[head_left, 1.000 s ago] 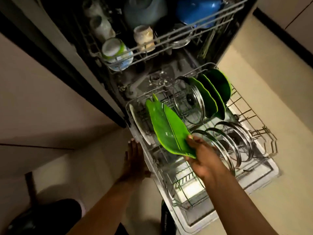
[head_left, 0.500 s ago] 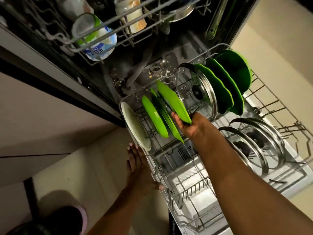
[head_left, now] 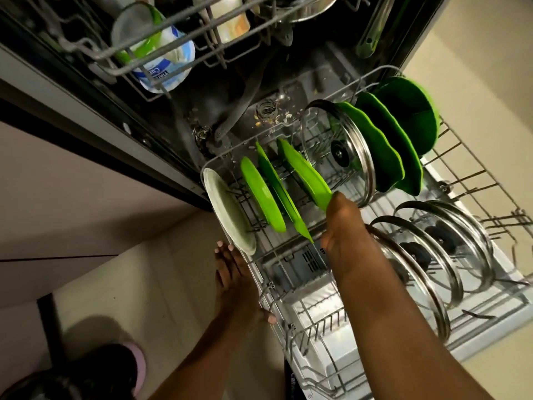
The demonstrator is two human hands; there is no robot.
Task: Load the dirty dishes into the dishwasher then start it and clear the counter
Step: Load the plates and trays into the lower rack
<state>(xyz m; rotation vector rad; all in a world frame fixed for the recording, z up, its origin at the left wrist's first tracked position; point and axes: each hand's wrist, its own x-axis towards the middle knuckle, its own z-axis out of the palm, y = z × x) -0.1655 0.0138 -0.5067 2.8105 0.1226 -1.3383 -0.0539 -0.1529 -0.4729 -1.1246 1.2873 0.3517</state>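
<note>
Lower rack [head_left: 473,180]: seven plates, four glass lids; right hand [head_left: 343,226] gripping one.

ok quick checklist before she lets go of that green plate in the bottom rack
1. Right hand grips the green plate by its near edge: ok.
2. Plate stands on edge between the rack prongs: ok, though whether it is fully seated: cannot tell.
3. Gap to the glass lid behind it: ok.
4. Gap to the next green plate in front: ok.
5. Left hand rests on the bottom rack rim, steadying it: ok.
</note>
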